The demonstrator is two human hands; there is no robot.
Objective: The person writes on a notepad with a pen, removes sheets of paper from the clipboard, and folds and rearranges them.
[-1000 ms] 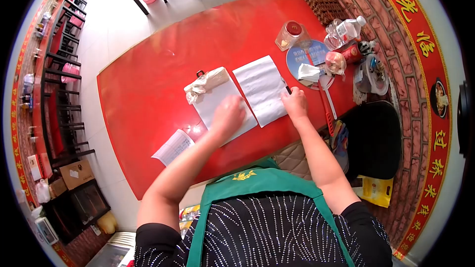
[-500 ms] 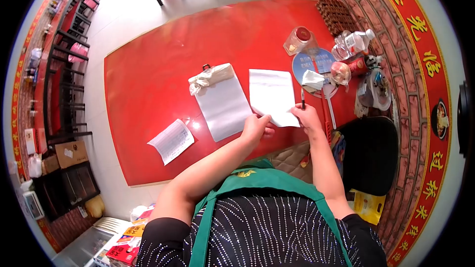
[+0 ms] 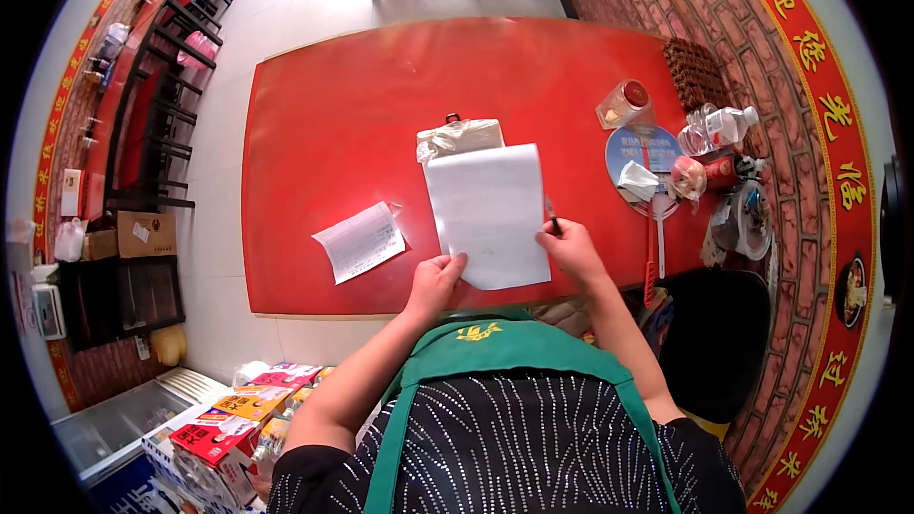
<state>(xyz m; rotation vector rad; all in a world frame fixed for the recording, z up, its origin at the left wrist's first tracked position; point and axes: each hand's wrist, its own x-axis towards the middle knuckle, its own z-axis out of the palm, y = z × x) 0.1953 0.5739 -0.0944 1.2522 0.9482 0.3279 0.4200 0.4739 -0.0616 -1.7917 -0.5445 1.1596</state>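
A white sheet (image 3: 487, 214) lies over most of the clipboard, whose cloth- or plastic-wrapped top (image 3: 459, 140) shows beyond the sheet's far edge. My left hand (image 3: 438, 284) pinches the sheet's near left corner between thumb and fingers. At the sheet's right edge, my right hand (image 3: 571, 249) is closed around a dark pen (image 3: 553, 217), which points away from me. A smaller written paper (image 3: 362, 242), slightly curled, rests on the red table (image 3: 324, 124) to the left of the clipboard.
On the table's right side are a round blue fan (image 3: 628, 148), a red-lidded jar (image 3: 624, 105), a plastic bottle (image 3: 719, 129), a woven basket (image 3: 695, 74) and a clear container (image 3: 743, 221). A black chair (image 3: 714, 333) stands at the near right.
The sheet has moved left from beside the clipboard to on top of it, with both hands at its near part. The view has shifted, so the table appears turned.
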